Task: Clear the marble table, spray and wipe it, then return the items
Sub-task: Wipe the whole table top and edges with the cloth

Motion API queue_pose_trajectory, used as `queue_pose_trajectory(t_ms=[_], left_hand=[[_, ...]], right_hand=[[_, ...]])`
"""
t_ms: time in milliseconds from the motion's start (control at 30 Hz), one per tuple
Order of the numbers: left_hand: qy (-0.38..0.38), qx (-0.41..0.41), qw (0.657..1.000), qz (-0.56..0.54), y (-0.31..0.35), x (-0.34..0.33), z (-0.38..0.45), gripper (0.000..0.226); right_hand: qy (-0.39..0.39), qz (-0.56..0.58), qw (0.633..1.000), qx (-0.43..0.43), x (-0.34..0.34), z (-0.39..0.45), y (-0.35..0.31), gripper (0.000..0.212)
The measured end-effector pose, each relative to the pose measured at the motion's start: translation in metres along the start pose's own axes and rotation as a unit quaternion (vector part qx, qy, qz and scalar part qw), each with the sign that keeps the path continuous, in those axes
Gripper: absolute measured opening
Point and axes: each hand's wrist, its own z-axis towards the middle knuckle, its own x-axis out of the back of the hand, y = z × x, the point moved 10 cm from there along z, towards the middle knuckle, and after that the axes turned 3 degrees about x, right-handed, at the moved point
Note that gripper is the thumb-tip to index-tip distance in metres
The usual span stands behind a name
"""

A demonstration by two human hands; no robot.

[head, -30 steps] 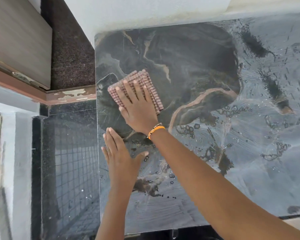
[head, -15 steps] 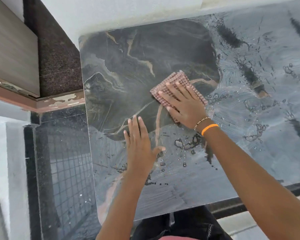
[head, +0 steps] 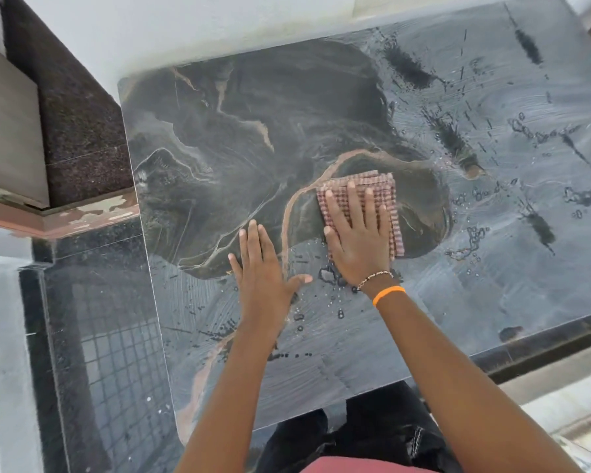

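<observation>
Pressing cloth (head: 360, 196) flat: right hand (head: 359, 240), fingers straight.

Folded checked cloth (head: 372, 192) flat on the wet marble worktop (head: 253, 138), centre of the frame.
The cloth is red-and-white check, folded into a thick pad, lying a little right of centre. The dark worktop has tan veins running through it; its upper left and middle look dull and wiped, while droplets and streaky smears cover the right side and the lower part.
</observation>
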Motion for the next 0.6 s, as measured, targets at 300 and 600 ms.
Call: queue_pose_trajectory(t_ms=[300, 600], left_hand=[[0.014, 0.016, 1.0, -0.005, 0.05, -0.007, 0.004, 0.116], [-0.045, -0.039, 0.998, 0.036, 0.186, -0.057, 0.027, 0.116]], right_hand=[[-0.038, -0.019, 0.965, 0.259, 0.002, 0.04, -0.041, 0.053], [-0.004, -0.022, 1.0, 0.022, 0.058, 0.08, 0.228, 0.059]])
